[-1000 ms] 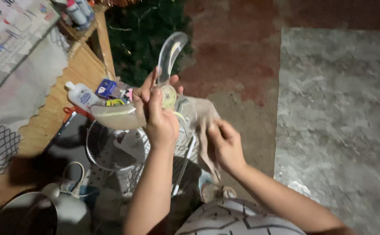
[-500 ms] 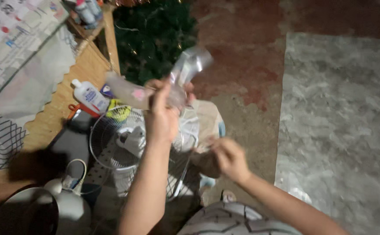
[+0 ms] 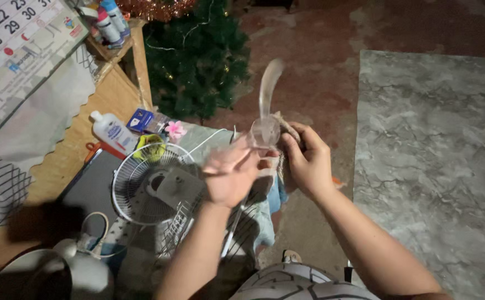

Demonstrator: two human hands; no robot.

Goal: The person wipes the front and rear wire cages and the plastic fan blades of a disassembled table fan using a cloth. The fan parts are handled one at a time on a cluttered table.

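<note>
Where red floor (image 3: pixel 320 61) meets grey mat (image 3: pixel 431 139)

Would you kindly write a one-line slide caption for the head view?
Left hand holds a clear fan blade while the right hand presses a cloth to its hub, above a white fan grille.

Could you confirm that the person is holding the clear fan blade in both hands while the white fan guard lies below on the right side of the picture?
Not quite: the head view shows the fan guard lying to the left, below the left hand. The rest stands: the left hand and right hand hold the clear fan blade, the right with a cloth.
</note>
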